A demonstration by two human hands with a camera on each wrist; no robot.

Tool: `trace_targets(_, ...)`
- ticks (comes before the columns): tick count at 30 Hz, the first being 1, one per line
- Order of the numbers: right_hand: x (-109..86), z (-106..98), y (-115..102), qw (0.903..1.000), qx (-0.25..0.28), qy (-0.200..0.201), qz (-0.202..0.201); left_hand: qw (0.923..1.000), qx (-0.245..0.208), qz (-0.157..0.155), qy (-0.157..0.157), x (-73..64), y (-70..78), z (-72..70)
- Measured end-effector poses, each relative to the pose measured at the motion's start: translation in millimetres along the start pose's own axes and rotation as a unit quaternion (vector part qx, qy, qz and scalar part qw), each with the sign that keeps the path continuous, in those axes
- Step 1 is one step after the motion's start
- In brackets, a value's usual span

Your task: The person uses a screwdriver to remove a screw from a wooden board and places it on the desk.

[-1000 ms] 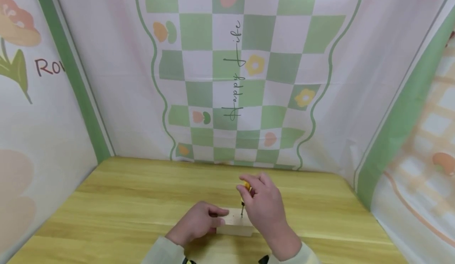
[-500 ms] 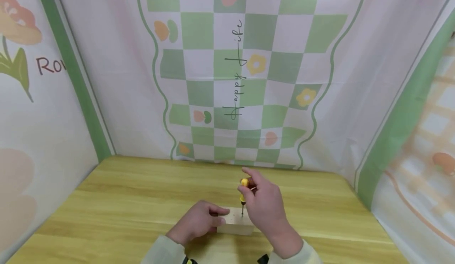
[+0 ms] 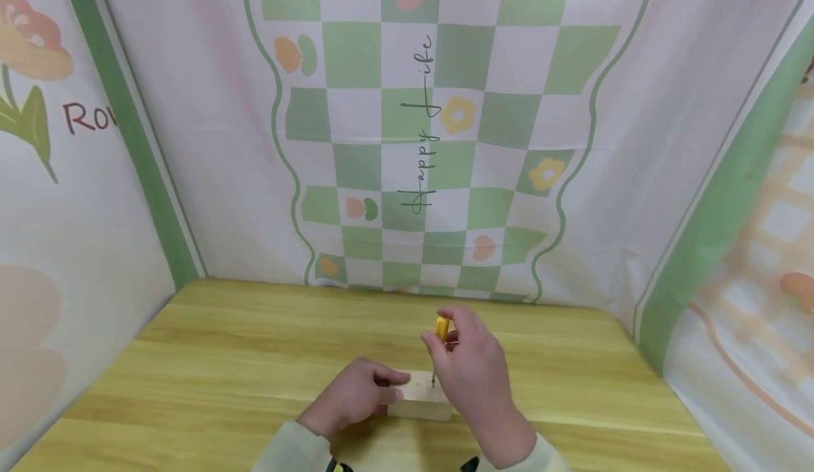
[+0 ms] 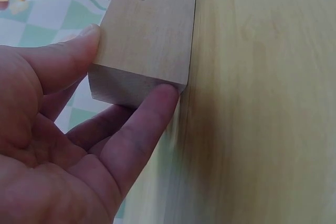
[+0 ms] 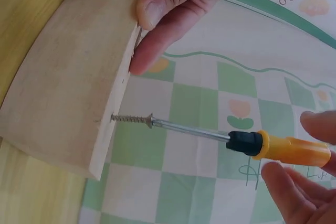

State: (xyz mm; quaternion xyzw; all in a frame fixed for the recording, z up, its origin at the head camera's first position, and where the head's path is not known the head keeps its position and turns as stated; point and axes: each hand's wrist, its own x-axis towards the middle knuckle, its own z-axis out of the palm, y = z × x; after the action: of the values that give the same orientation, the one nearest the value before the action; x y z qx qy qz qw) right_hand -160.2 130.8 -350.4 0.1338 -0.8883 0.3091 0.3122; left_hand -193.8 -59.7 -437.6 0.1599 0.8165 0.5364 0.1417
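Observation:
A pale wooden block (image 3: 420, 408) lies on the table near its front. My left hand (image 3: 356, 396) grips the block's left end, with the thumb on the top edge and fingers at the end face, as the left wrist view shows. A screw (image 5: 132, 119) stands in the block's top face with much of its thread exposed. The screwdriver (image 5: 294, 149), with a yellow-orange handle, black collar and steel shaft, meets the screw's head in line with it. My right hand (image 3: 473, 366) pinches the handle from above between thumb and fingers; in the head view it covers part of the shaft.
The wood-grain table (image 3: 254, 338) extends around the block on all sides. Behind it hangs a green-and-white checked curtain (image 3: 407, 133). Printed fabric walls close in the left and right sides. A small dark hole (image 3: 417, 384) shows in the block's top face.
My right hand's forefinger, raised off the handle half a second ago, has come down onto it, and the handle appears turned. The block and my left hand stay in place.

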Motion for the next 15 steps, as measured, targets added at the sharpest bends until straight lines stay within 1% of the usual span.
trace_targets(4, 0.5, 1.8, -0.6, 0.9995, -0.007, 0.029, -0.005, 1.0000, -0.003, -0.002, -0.001, 0.3, 0.0, -0.2)
trace_targets(9, 0.9, 1.4, 0.1, 0.9989, 0.001, 0.044, -0.015, 0.9999, -0.008, -0.010, 0.000, 0.4, 1.0, -0.2)
trace_targets(12, 1.1, 0.7, 0.9, 0.9987, 0.004, 0.046, -0.023, 0.9999, -0.006, -0.011, 0.001, 0.5, 1.4, -0.4)
trace_targets(15, 1.7, -0.2, 0.4, 0.9990, 0.029, 0.032, -0.015, 0.9999, -0.003, -0.010, 0.002, 0.3, 1.3, -0.8)
